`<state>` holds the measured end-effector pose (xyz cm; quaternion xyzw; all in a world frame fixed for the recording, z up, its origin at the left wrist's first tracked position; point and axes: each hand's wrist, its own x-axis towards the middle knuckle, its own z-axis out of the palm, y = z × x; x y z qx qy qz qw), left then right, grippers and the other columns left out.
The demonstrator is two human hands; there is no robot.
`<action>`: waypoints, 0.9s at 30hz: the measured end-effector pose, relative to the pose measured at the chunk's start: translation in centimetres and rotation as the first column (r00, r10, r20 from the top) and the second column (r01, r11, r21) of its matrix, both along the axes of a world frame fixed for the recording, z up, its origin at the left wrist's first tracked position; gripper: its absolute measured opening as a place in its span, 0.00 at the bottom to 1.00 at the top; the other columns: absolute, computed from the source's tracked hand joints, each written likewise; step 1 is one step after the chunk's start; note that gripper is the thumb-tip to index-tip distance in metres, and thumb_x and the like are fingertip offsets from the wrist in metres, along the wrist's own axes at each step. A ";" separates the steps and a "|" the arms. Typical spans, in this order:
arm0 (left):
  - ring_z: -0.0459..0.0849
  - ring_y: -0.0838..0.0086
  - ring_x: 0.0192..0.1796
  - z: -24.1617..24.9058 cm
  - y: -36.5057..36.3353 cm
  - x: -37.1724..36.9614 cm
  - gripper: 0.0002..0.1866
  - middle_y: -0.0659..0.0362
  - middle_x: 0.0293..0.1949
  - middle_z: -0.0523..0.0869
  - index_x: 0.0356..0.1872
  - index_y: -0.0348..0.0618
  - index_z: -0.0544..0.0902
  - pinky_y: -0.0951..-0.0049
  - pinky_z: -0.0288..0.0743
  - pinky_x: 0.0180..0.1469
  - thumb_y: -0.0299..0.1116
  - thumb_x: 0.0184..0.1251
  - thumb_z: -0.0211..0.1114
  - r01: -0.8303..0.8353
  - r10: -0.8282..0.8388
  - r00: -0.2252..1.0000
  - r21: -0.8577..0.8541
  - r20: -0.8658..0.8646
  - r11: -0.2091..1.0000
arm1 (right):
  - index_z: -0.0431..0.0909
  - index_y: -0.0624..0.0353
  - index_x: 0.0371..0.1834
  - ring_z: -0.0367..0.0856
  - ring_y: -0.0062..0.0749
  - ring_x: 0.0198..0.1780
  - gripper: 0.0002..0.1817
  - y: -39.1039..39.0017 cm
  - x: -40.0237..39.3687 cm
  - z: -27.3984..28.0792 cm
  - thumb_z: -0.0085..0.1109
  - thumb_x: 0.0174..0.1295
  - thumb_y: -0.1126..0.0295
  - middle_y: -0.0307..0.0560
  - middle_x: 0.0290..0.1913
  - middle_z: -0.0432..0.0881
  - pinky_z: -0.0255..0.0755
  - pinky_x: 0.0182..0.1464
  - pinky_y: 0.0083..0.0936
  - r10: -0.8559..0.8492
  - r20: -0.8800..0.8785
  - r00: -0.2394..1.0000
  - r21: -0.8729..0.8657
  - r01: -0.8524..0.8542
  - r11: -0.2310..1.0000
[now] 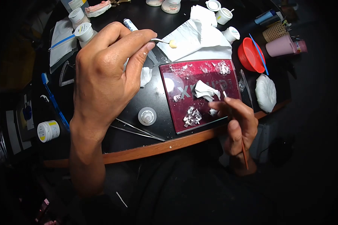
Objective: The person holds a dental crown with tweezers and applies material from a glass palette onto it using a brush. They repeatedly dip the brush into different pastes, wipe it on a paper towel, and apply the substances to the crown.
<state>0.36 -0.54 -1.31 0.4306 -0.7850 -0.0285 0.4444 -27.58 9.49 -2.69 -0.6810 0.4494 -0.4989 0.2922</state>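
Note:
My left hand (112, 67) is raised over the left of the table, thumb and fingers closed on a thin curved metal tool (159, 40), most of it hidden in the grip. At its tip sits a small yellowish dental crown (172, 44). Lower right, my right hand (239, 125) pinches a slim brush (245, 155) with a reddish-brown handle; its pale tip points up over the dark red glass slab (176, 116). Crumpled white tissue (205, 90) and smears of white paste (192, 116) lie on that slab near the right fingers.
Tweezers (141, 132) and a small white bottle (147, 116) lie near the wooden table edge (169, 146). Right of the slab are a red bowl (249, 56) and a white wrapped lump (265, 93). A blue toothbrush (54, 99) and a lidded jar (48, 131) stand at left.

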 end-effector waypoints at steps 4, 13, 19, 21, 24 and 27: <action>0.82 0.79 0.32 0.1 0.1 0.0 0.12 0.60 0.33 0.86 0.52 0.43 0.95 0.74 0.73 0.32 0.22 0.70 0.75 -0.005 0.005 1.000 0.017 0.030 1.000 | 0.85 0.73 0.50 0.89 0.34 0.34 0.13 2.1 -0.4 -1.3 0.61 0.66 0.77 0.62 0.40 0.93 0.82 0.39 0.28 0.198 0.000 0.980 0.016 -0.198 0.980; 0.81 0.80 0.32 0.0 0.2 -0.1 0.11 0.61 0.33 0.86 0.52 0.43 0.95 0.75 0.72 0.32 0.22 0.71 0.74 -0.006 0.006 1.000 0.025 0.030 1.000 | 0.89 0.71 0.43 0.92 0.32 0.31 0.13 1.7 0.2 -1.8 0.70 0.52 0.87 0.56 0.33 0.91 0.83 0.31 0.21 0.181 -0.056 0.982 0.002 -0.182 0.983; 0.82 0.80 0.33 0.0 0.2 -0.1 0.11 0.61 0.33 0.86 0.52 0.43 0.95 0.76 0.73 0.32 0.23 0.72 0.74 -0.006 0.005 1.000 0.030 0.021 1.000 | 0.84 0.67 0.33 0.89 0.28 0.25 0.07 1.9 0.1 -2.6 0.69 0.51 0.85 0.50 0.27 0.89 0.81 0.27 0.20 0.108 -0.017 0.994 -0.026 -0.109 0.994; 0.82 0.80 0.33 -0.1 0.2 -0.2 0.11 0.61 0.33 0.86 0.52 0.43 0.95 0.76 0.73 0.32 0.23 0.72 0.74 -0.007 0.006 1.000 0.031 0.020 1.000 | 0.83 0.66 0.31 0.87 0.26 0.23 0.07 1.8 0.1 -2.4 0.67 0.49 0.84 0.49 0.26 0.88 0.79 0.25 0.19 0.118 -0.047 0.992 -0.044 -0.120 0.992; 0.82 0.80 0.33 0.0 0.1 -0.1 0.11 0.61 0.33 0.86 0.52 0.44 0.95 0.76 0.73 0.32 0.23 0.72 0.74 0.000 -0.001 1.000 0.022 0.025 1.000 | 0.82 0.66 0.30 0.85 0.25 0.22 0.07 1.6 0.2 -2.5 0.66 0.47 0.84 0.48 0.25 0.87 0.77 0.23 0.19 0.117 -0.065 0.991 -0.068 -0.122 0.990; 0.82 0.80 0.32 -0.1 0.1 -0.1 0.11 0.61 0.33 0.86 0.52 0.44 0.95 0.76 0.73 0.32 0.23 0.72 0.74 0.000 -0.001 1.000 0.024 0.026 1.000 | 0.82 0.65 0.29 0.85 0.25 0.21 0.06 1.6 0.2 -2.3 0.66 0.47 0.84 0.48 0.24 0.86 0.76 0.22 0.19 0.118 -0.077 0.990 -0.065 -0.123 0.990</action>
